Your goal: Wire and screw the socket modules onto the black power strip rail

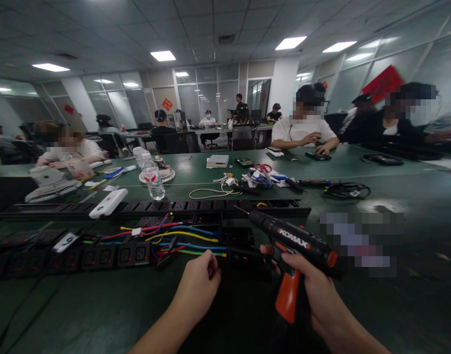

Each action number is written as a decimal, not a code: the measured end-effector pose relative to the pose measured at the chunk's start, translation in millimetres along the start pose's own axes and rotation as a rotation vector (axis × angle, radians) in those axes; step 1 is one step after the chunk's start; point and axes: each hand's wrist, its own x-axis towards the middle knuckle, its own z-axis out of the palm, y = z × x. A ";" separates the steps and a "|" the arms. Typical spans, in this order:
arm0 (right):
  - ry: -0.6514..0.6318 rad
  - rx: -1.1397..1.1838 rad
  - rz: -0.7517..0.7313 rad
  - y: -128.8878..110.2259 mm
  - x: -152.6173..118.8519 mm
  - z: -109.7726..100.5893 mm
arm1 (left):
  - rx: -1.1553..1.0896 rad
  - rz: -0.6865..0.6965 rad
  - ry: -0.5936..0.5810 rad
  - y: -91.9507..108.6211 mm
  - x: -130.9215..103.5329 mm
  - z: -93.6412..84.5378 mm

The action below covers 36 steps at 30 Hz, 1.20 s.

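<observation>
My right hand (314, 275) is wrapped round the grip of a black and orange cordless drill (291, 238), whose bit points to the upper left. My left hand (205, 275) is closed beside the wire ends, its fingertips curled inward; whatever they may hold is hidden. Close to it, blue, yellow, green and red wires (188, 236) run out of a black power strip (114, 255) towards dark end boxes (247, 258). Behind these lies a longer black power strip (166, 209) with a row of sockets.
A water bottle (152, 179), a white power bank (108, 203) and a looped white cord (214, 193) are on the green table (358, 314). Red-handled scissors (263, 168) rest on a pile of scraps. Black cable (346, 190) lies to the right. Several people sit across the table.
</observation>
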 end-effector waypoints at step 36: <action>-0.330 -0.182 -0.169 -10.3 1.0 -29.0 | -1.224 -0.302 0.255 -9.3 23.4 -5.0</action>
